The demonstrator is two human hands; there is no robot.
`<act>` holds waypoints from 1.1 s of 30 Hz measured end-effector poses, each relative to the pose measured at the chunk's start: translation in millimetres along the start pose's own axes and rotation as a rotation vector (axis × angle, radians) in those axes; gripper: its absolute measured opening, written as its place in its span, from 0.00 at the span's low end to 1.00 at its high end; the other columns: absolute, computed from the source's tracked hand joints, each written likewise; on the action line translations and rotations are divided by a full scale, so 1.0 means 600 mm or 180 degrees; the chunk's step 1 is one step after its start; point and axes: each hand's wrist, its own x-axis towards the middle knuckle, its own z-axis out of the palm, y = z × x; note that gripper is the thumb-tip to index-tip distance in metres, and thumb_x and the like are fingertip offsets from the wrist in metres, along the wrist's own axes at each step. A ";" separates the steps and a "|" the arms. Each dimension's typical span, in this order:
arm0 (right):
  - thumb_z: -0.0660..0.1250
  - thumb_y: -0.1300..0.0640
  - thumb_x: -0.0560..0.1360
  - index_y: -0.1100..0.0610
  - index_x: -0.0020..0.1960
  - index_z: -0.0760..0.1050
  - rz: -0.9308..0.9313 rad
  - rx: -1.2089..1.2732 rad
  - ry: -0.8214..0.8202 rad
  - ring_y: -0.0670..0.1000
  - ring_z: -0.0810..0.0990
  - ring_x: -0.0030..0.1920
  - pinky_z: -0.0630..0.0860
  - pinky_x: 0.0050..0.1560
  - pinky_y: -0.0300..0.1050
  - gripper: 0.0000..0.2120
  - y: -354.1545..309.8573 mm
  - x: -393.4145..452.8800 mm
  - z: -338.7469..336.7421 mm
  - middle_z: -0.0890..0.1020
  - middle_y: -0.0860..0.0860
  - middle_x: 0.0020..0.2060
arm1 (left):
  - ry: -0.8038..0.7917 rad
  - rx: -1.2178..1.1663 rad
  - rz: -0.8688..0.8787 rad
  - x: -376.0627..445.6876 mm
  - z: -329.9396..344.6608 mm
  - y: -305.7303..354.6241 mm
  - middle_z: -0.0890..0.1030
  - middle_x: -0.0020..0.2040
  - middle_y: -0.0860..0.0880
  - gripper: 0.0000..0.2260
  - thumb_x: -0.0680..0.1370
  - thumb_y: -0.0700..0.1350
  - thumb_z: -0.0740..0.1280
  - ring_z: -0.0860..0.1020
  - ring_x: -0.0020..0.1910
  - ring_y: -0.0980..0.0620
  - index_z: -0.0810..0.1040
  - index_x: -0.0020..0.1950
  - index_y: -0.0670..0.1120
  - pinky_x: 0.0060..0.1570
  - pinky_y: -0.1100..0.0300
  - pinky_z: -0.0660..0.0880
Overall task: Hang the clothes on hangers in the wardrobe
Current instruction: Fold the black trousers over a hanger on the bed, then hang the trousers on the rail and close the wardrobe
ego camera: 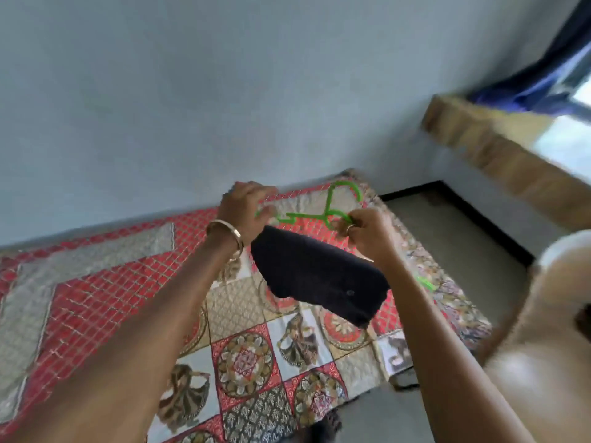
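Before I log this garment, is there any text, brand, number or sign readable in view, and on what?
None can be read.
dark garment: a small round mark near its lower edge, too blurred to tell if it is a logo or a button.
green hanger: no marking visible.
patterned bedspread: only figures and floral medallions, no lettering.

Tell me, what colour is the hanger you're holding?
Bright green. The hanger shows best in the head view, above the dark garment.
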 end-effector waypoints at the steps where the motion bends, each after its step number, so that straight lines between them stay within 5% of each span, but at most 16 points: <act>1: 0.67 0.70 0.71 0.63 0.34 0.78 0.0093 0.0034 -0.0039 0.39 0.70 0.20 0.65 0.25 0.34 0.09 -0.002 -0.002 -0.009 0.76 0.48 0.20 | 0.0020 -0.0068 0.0042 0.003 -0.001 0.011 0.82 0.49 0.44 0.17 0.71 0.51 0.65 0.77 0.50 0.39 0.82 0.56 0.46 0.53 0.49 0.74; 5: 0.65 0.74 0.71 0.59 0.34 0.80 0.0082 0.0359 0.0564 0.52 0.77 0.30 0.73 0.31 0.44 0.14 -0.105 -0.108 -0.193 0.81 0.53 0.27 | 0.0419 -0.0660 0.0512 0.036 -0.097 0.204 0.82 0.44 0.45 0.08 0.72 0.44 0.70 0.79 0.43 0.43 0.84 0.49 0.45 0.48 0.54 0.74; 9: 0.54 0.74 0.77 0.63 0.36 0.72 0.0252 0.1243 0.0966 0.54 0.76 0.25 0.76 0.23 0.45 0.15 -0.183 -0.247 -0.362 0.75 0.58 0.28 | 0.0503 -0.1378 0.0864 0.025 -0.164 0.415 0.83 0.41 0.48 0.04 0.73 0.44 0.72 0.78 0.36 0.51 0.84 0.44 0.45 0.43 0.61 0.74; 11: 0.59 0.73 0.78 0.66 0.39 0.73 0.0276 0.1568 0.0899 0.55 0.79 0.23 0.80 0.26 0.49 0.11 -0.212 -0.266 -0.384 0.77 0.60 0.25 | -0.0069 -0.1549 0.0830 0.009 -0.181 0.458 0.82 0.36 0.53 0.04 0.74 0.45 0.72 0.78 0.35 0.54 0.84 0.42 0.46 0.41 0.66 0.72; 12: 0.61 0.73 0.77 0.68 0.39 0.73 0.0328 0.1683 0.1281 0.56 0.79 0.23 0.81 0.28 0.52 0.09 -0.222 -0.348 -0.466 0.77 0.61 0.24 | -0.0515 -0.1768 0.1125 -0.010 -0.190 0.570 0.81 0.35 0.53 0.05 0.75 0.46 0.71 0.78 0.33 0.55 0.83 0.41 0.45 0.38 0.68 0.72; 15: 0.59 0.72 0.78 0.71 0.42 0.74 0.0536 0.2150 0.1498 0.61 0.80 0.28 0.80 0.31 0.63 0.07 -0.232 -0.442 -0.555 0.79 0.65 0.29 | -0.1493 -0.2276 0.1312 -0.055 -0.196 0.703 0.83 0.38 0.43 0.14 0.76 0.49 0.68 0.76 0.24 0.59 0.83 0.45 0.37 0.30 0.68 0.71; 18: 0.52 0.70 0.80 0.70 0.46 0.73 0.0546 0.2542 0.1490 0.65 0.82 0.31 0.79 0.26 0.58 0.11 -0.211 -0.527 -0.635 0.81 0.65 0.34 | -0.2157 -0.2538 0.1252 -0.101 -0.191 0.823 0.84 0.40 0.42 0.21 0.76 0.56 0.64 0.77 0.26 0.58 0.82 0.47 0.38 0.29 0.64 0.70; 20: 0.50 0.69 0.80 0.66 0.41 0.71 0.0761 0.2509 0.1782 0.64 0.80 0.33 0.80 0.27 0.59 0.14 -0.193 -0.593 -0.699 0.79 0.63 0.38 | -0.2569 -0.2456 0.1254 -0.139 -0.190 0.913 0.85 0.40 0.45 0.21 0.75 0.57 0.66 0.80 0.30 0.54 0.82 0.48 0.38 0.34 0.60 0.75; 22: 0.50 0.67 0.80 0.64 0.38 0.71 0.0991 0.2143 0.1809 0.62 0.79 0.37 0.80 0.39 0.58 0.16 -0.203 -0.611 -0.707 0.77 0.63 0.40 | -0.2914 -0.2409 0.1171 -0.147 -0.187 0.938 0.85 0.40 0.44 0.21 0.73 0.57 0.70 0.82 0.34 0.50 0.82 0.47 0.38 0.38 0.58 0.77; 25: 0.51 0.64 0.80 0.63 0.42 0.74 0.1172 0.1887 0.1902 0.64 0.81 0.47 0.76 0.54 0.58 0.15 -0.174 -0.690 -0.767 0.79 0.66 0.45 | -0.2900 -0.2316 0.1203 -0.197 -0.167 1.038 0.83 0.34 0.43 0.12 0.74 0.47 0.72 0.79 0.28 0.49 0.80 0.41 0.38 0.29 0.60 0.74; 26: 0.52 0.64 0.80 0.62 0.43 0.74 0.1183 0.1764 0.2194 0.64 0.81 0.49 0.77 0.55 0.58 0.14 -0.141 -0.804 -0.850 0.79 0.66 0.48 | -0.2978 -0.2356 0.1372 -0.266 -0.146 1.171 0.81 0.33 0.44 0.10 0.76 0.45 0.70 0.76 0.26 0.49 0.79 0.40 0.39 0.26 0.62 0.72; 31: 0.53 0.67 0.78 0.59 0.47 0.78 0.0870 0.1310 0.2735 0.59 0.84 0.46 0.80 0.48 0.51 0.16 -0.081 -0.933 -0.967 0.82 0.61 0.46 | -0.2556 -0.2392 0.1353 -0.300 -0.113 1.341 0.77 0.30 0.48 0.10 0.80 0.42 0.63 0.69 0.22 0.54 0.76 0.40 0.43 0.22 0.68 0.64; 33: 0.57 0.66 0.78 0.58 0.46 0.79 0.0799 0.0474 0.3251 0.57 0.84 0.43 0.79 0.48 0.51 0.12 -0.044 -1.013 -1.015 0.84 0.58 0.44 | -0.2578 -0.2581 0.1510 -0.326 -0.092 1.428 0.74 0.26 0.49 0.12 0.80 0.39 0.61 0.67 0.16 0.57 0.75 0.37 0.43 0.17 0.70 0.59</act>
